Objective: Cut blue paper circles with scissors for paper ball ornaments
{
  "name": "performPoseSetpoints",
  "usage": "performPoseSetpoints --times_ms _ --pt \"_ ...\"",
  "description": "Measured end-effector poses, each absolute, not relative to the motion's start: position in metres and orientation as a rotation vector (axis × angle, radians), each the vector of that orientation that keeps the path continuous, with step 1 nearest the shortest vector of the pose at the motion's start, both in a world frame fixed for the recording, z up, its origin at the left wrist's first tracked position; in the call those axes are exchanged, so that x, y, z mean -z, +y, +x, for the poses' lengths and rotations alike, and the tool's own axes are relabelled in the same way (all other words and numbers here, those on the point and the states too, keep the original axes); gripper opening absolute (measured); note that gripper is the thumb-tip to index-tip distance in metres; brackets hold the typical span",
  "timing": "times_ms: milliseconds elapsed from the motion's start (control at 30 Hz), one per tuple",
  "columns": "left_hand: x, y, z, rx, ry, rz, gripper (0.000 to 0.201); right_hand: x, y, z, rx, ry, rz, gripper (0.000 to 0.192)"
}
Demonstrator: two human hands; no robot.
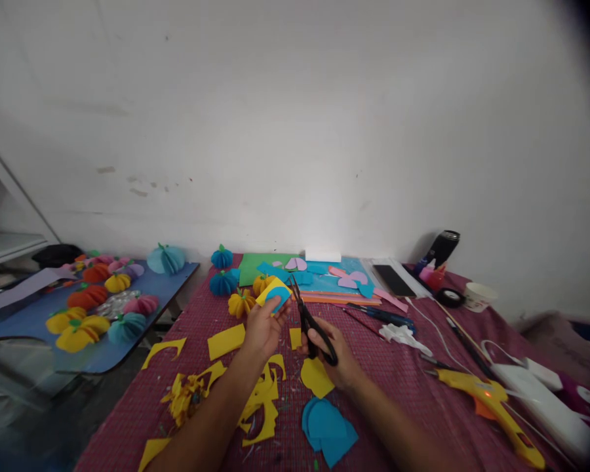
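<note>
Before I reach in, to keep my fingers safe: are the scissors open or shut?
Slightly open: the scissors in the right hand show separated blade tips.

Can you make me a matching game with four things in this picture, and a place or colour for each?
Things:
1. Scissors
2. Glue gun
3. Paper cup
4. Rounded blue paper piece

Matches:
A. Beside the black tape roll
B. In the left hand, against yellow paper
C. In the right hand
D. Yellow, lying on the tablecloth

Pairs: 1-C, 2-D, 3-A, 4-B
</note>
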State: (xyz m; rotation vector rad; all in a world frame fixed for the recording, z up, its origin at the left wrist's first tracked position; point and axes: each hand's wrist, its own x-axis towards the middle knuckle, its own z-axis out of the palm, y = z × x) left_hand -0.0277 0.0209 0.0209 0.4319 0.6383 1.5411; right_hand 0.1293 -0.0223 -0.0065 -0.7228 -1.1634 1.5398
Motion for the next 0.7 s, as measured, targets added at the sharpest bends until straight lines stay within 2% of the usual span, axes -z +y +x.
performPoseSetpoints --times_ms 400,700 --pt "-0.0176 0.0193 -0.0239 -1.560 0.613 0.457 0.029 0.0008 -0.0298 0.1260 -1.563 -1.205 -0.743 0.021" --pt "-0.0217 0.0167 -0.0214 -1.587 0.614 0.423 0.028 0.0020 -0.0289 0.1253 -1.525 -1.258 -0.836 0.025"
